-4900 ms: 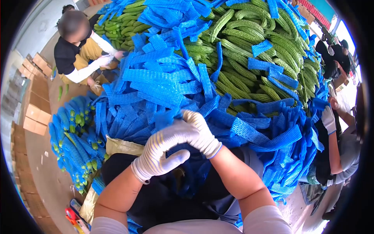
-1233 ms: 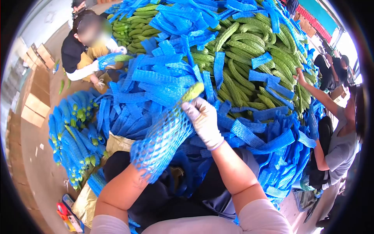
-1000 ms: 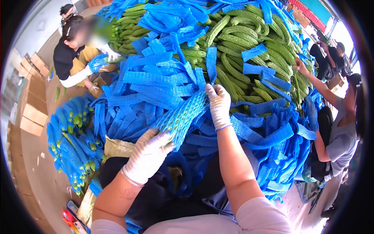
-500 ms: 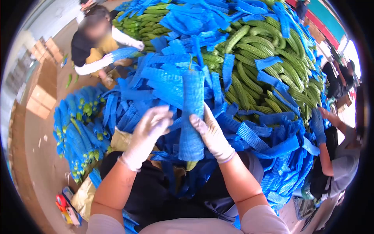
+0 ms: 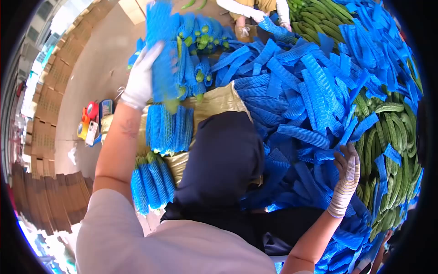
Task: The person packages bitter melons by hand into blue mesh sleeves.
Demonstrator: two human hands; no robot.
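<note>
My left hand (image 5: 140,80), in a white glove, is closed on a long green gourd in a blue foam net sleeve (image 5: 163,68). Motion blurs the gourd, whose green tip points down toward me. It hangs over a row of sleeved gourds (image 5: 169,128) on a gold-coloured sheet (image 5: 219,98). On the other side, my gloved right hand (image 5: 347,176) is open, fingers raised, with nothing in it. Loose blue net sleeves (image 5: 296,96) lie beside that hand, and bare ridged green gourds (image 5: 390,137) are heaped just past it.
More sleeved gourds (image 5: 200,41) are piled ahead on the left. Orange and red tape rolls (image 5: 86,121) and a phone (image 5: 91,133) lie on the floor. Cartons (image 5: 50,100) line the left wall. A co-worker's white sleeves (image 5: 246,9) show at the top.
My view has turned left. My left hand has taken the sleeved gourd from in front of me over to the left; my right hand has let go of it.
</note>
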